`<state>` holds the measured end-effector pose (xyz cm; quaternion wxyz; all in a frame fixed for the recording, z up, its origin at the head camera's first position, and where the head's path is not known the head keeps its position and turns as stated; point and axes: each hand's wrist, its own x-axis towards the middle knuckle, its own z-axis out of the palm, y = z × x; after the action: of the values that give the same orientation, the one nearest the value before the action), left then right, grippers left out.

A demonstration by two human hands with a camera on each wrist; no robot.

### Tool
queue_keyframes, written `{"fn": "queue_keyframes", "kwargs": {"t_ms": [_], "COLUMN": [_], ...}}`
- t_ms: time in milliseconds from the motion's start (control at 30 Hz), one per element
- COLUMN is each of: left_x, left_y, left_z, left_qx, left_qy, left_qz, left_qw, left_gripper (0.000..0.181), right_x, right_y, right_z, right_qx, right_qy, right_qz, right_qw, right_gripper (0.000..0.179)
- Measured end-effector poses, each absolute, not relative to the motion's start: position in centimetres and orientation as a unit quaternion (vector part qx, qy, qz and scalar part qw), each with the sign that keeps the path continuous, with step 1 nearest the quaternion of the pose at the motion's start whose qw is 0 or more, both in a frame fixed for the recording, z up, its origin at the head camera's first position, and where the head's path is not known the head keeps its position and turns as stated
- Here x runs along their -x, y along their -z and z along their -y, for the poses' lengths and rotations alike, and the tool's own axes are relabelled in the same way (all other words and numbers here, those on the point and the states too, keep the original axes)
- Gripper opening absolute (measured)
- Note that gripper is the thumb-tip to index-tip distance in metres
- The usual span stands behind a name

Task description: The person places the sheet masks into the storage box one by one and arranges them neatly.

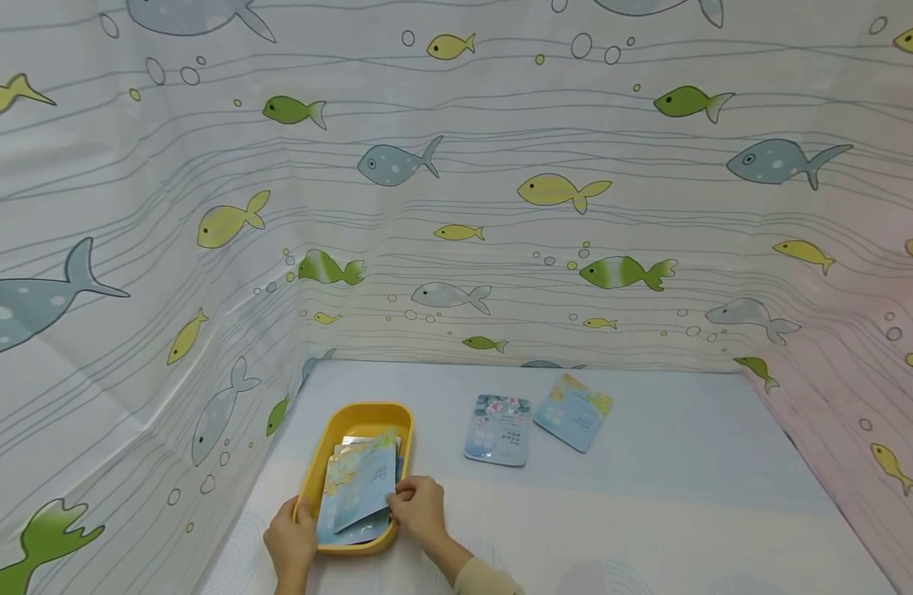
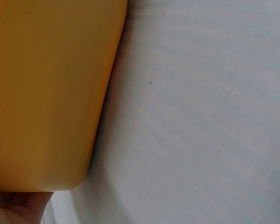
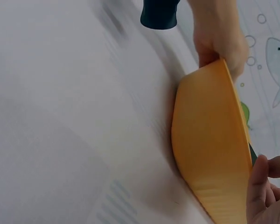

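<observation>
A yellow tray (image 1: 406, 417) with rounded corners stands at the left of the table and holds several overlapping sheet mask packets. On top lies a light blue packet with yellow flowers (image 1: 363, 483), turned askew over the others. My left hand (image 1: 291, 537) grips the tray's near left rim; in the left wrist view, fingers show at the end of the yellow wall (image 2: 46, 102). At the right rim, my right hand (image 1: 420, 508) pinches the lower right corner of the top packet between thumb and fingers. The right wrist view shows that thumb and fingertips (image 3: 259, 175) beside the rim.
Right of the tray, a packet with pink flowers (image 1: 498, 430) lies flat on the white table (image 1: 649, 496). A blue and yellow packet (image 1: 575, 413) lies tilted beside it. Fish-patterned sheeting (image 1: 501, 207) rises behind the table and on both sides.
</observation>
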<state>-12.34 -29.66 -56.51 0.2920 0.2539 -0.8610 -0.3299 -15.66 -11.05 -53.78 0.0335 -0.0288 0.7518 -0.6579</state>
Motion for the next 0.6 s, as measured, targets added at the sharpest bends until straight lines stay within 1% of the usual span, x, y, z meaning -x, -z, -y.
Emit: {"fn": "queue_keyframes", "kwargs": {"t_ms": [300,600], "left_x": [12.46,12.27], "left_y": [56.61,56.47], "left_z": [29.71,29.71], "left_qx": [-0.248,-0.257], "left_qy": [0.331,0.332], "left_qz": [0.858,0.861], "left_qw": [0.303,0.288], "left_gripper": [0.02,0.022], "right_x": [15.81,15.94], "right_y": [53.62,53.24], "right_z": [10.87,10.61], "right_qx": [0.061,0.063], "right_qy": [0.635,0.605], "right_qz": [-0.769,-0.791], "right_qw": [0.033,0.068], "right_gripper": [0.005,0.012]}}
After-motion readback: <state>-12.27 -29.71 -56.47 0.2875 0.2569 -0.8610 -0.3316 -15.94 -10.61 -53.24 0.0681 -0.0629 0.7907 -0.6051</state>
